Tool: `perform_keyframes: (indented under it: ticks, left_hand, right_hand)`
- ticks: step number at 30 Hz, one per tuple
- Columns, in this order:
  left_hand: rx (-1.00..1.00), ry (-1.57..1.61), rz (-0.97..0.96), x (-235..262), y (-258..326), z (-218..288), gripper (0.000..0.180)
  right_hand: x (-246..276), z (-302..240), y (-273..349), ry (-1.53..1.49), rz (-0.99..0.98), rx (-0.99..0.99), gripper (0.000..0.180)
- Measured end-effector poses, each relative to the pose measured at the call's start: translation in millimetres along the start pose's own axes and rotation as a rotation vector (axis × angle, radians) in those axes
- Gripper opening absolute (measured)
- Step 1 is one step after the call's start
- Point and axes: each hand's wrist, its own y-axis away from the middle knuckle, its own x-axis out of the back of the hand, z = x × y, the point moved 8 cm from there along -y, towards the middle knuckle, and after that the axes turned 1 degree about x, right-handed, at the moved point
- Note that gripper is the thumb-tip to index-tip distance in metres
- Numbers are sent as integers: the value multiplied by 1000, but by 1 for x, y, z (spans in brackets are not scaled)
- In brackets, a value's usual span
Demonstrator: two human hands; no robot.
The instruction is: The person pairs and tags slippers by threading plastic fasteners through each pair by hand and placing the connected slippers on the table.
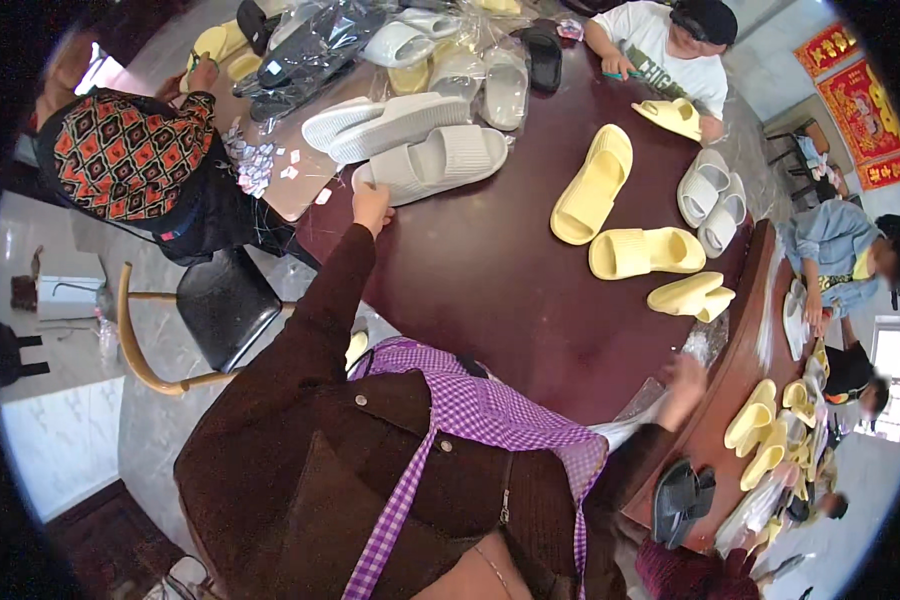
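My left hand (372,207) reaches far out over the dark round table (490,300). It touches the heel end of a white slipper (435,160); its fingers are hidden behind the back of the hand. A second white slipper (382,123) lies just beyond. My right hand (682,384) is blurred at the table's near right rim, closed on a clear plastic bag (648,402). I wear a brown jacket and a purple checked apron.
Yellow slippers (594,184) (646,252) (690,296) and a white pair (710,195) lie across the table, with bagged slippers (470,60) at the far side. Other people sit around the rim. A black chair (220,305) stands at the left. More yellow slippers (765,430) are stacked at the right.
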Motion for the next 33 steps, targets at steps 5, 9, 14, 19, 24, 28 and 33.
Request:
perform_keyframes:
  ticks: [5, 9, 14, 19, 24, 28, 33]
  left_hand:
    - [-4, 64, 65, -7, 2, 14, 33]
    - [-109, 210, 17, -17, 13, 20, 29]
    - [-42, 370, -98, -27, 22, -4, 32]
    - [34, 282, -212, -34, 85, 19, 37]
    - [-173, 129, -513, -65, 140, 36, 38]
    - [-376, -73, -585, -76, 142, 66, 33]
    - [-523, -116, -578, -77, 130, 109, 29]
  right_hand:
    - [-219, 16, 108, -233, -545, -239, 19]
    - [-306, 10, 174, -53, -1092, 271, 23]
    - [-294, 29, 160, 19, -1127, -98, 26]
    - [-265, -3, 118, -186, -852, -311, 34]
    - [-255, 18, 80, -650, -486, -346, 46]
    - [-256, 14, 75, -923, -332, -575, 43]
    - [-259, 29, 83, -967, -271, -724, 40]
